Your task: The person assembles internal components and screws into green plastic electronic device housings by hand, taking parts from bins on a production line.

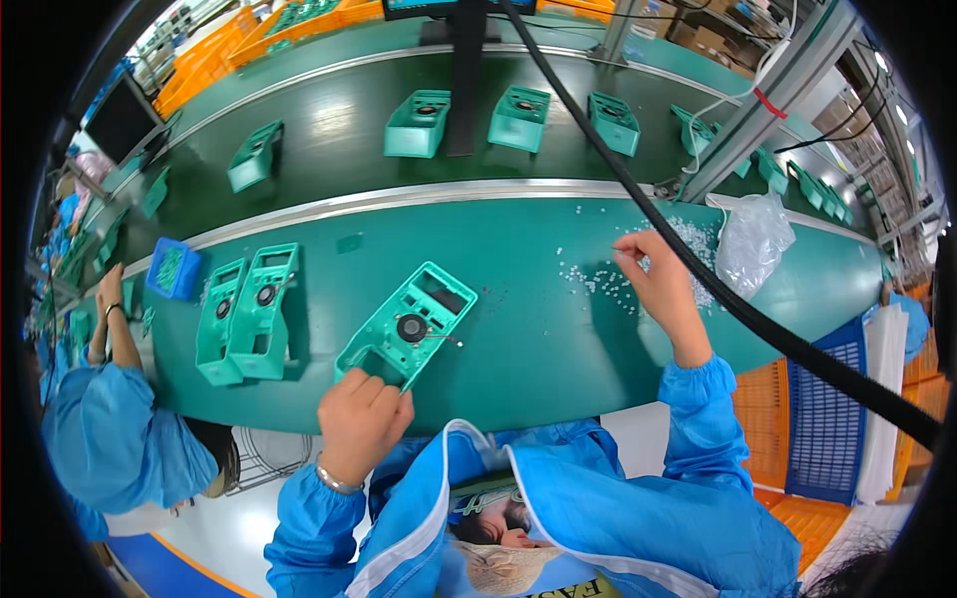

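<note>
**Left hand on the teal housing, right hand out in the pellet pile**

Left hand (pixel 361 419) curled shut over the near corner of a teal plastic housing (pixel 409 324), knuckles up, bracelet on the wrist. Housing lying flat and angled on the green worktop (pixel 518 339), round black fan in its middle, rectangular cutout at the far end. Plenty of bare green surface to the right of it, between the housing and the other hand.

Right hand (pixel 658 284) reaching well out, fingertips pinched together at the edge of a scatter of small white pellets (pixel 608 279). Can't tell whether anything sits between the fingertips, too small. Thick black cable (pixel 698 269) crossing diagonally just behind that hand, clear plastic bag (pixel 753 239) just past it.

Further left, two more teal housings (pixel 249 314) standing side by side near the front edge, a small blue tray (pixel 173 269) beyond them, and a co-worker in blue (pixel 110 419) at the far left edge.

Metal rail marking the far edge of the worktop, then a dark conveyor belt (pixel 339 130) carrying more teal parts, well apart from both hands.
</note>
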The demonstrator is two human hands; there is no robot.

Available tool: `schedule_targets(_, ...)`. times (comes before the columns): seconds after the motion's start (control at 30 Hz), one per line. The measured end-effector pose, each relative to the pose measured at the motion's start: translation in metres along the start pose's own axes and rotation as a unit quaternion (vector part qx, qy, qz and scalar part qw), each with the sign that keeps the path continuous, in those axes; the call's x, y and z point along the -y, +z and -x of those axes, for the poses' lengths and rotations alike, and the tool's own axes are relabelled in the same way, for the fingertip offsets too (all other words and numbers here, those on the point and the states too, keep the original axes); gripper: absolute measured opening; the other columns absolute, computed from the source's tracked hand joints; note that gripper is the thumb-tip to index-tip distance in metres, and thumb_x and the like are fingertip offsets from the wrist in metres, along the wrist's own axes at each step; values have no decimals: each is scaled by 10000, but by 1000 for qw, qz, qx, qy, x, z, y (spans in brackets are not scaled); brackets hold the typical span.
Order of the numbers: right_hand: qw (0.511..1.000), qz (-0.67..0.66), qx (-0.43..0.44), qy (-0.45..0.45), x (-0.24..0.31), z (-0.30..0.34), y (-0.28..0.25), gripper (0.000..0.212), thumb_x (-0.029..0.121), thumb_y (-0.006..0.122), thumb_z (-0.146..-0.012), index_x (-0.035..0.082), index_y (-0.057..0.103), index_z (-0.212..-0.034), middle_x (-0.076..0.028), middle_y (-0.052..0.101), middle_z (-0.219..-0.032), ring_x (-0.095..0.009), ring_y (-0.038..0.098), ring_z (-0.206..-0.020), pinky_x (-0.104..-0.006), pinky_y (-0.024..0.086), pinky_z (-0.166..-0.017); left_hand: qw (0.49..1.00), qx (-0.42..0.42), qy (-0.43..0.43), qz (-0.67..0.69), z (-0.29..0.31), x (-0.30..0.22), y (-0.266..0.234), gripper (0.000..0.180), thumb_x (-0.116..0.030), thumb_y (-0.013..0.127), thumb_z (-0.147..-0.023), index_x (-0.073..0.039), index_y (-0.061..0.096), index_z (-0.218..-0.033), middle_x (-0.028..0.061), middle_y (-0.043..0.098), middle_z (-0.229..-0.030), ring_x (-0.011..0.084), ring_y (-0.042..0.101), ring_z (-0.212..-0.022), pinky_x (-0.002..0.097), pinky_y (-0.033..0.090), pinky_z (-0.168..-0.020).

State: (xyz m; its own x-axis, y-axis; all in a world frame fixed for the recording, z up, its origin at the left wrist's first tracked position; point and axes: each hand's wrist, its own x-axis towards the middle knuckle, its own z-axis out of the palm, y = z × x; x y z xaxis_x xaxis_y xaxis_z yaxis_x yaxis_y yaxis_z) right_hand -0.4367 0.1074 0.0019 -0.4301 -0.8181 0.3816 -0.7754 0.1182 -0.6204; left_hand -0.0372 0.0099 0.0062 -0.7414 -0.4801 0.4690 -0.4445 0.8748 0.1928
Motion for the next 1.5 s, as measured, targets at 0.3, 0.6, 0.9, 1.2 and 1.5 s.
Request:
schedule_targets(0.3,993,23,77,-81,4,-29,45,82,67,761,-865,33,716,-925,-69,653,-844,-244,605,-809,-364,493,-722,999,32,5,-15,2,2,2,276,-128,791,-670,-126,517,-636,25,478,-644,231,540,-639,380,421,-499)
schedule_targets(0.6,992,69,94,-52,-6,-35,55,73,77,769,-855,36,721,-891,-60,662,-813,-235,585,-781,-363,479,-694,999,48,-11,9,3,3,0,227,-76,765,-674,-93,540,-654,58,509,-659,274,554,-645,408,442,-519)
schedule_targets(0.9,994,58,69,-60,-5,-31,48,52,42,746,-863,35,723,-909,-81,673,-834,-265,617,-812,-372,491,-711,1000,24,4,1,1,6,2,237,-114,786,-646,-119,551,-674,15,481,-658,215,541,-648,363,420,-494)
schedule_targets(1.2,983,96,79,-137,-2,-27,50,93,46,764,-804,35,714,-881,-91,686,-852,-319,630,-829,-419,513,-746,999,31,9,7,1,8,-1,239,-110,785,-657,-114,548,-678,19,480,-664,218,535,-650,361,418,-499)
schedule_targets(1.5,986,63,95,-121,22,-27,43,60,-12,667,-876,-1,662,-934,-133,617,-915,-293,639,-848,-361,513,-777,996,74,47,30,-8,25,-10,233,-149,796,-693,-109,566,-695,33,491,-682,238,549,-666,385,434,-508)
